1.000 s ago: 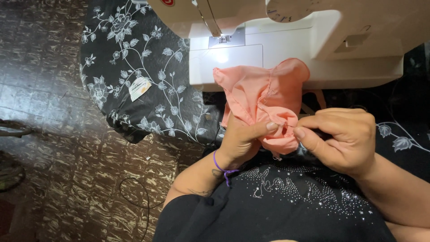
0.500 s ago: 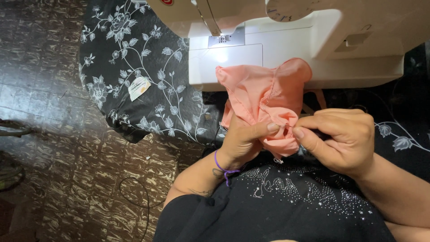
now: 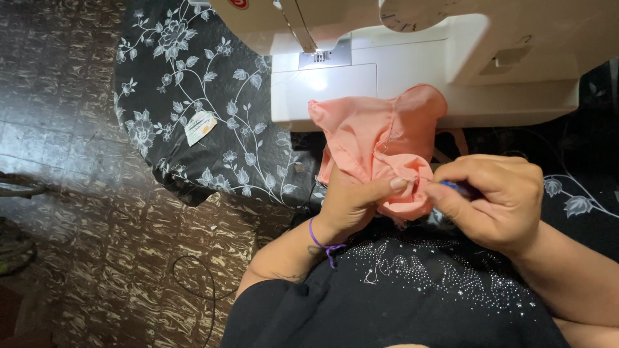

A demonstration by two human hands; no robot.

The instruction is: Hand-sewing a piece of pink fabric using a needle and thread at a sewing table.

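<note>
A bunched piece of salmon-pink fabric hangs over the front edge of a white sewing machine. My left hand pinches the fabric from below, thumb pressed on a folded seam. My right hand is closed around a small blue-handled tool, whose tip meets the fabric right beside my left thumb. A purple band circles my left wrist. The tool's working end is hidden by my fingers.
The machine stands on a table covered by a black cloth with white flowers, a pale tag lying on it. Brown patterned floor tiles spread to the left, with a thin black cable lying near my lap.
The fabric has shifted slightly, with its upper edge spread a little wider over the machine. Both hands stay pinched together at the same seam.
</note>
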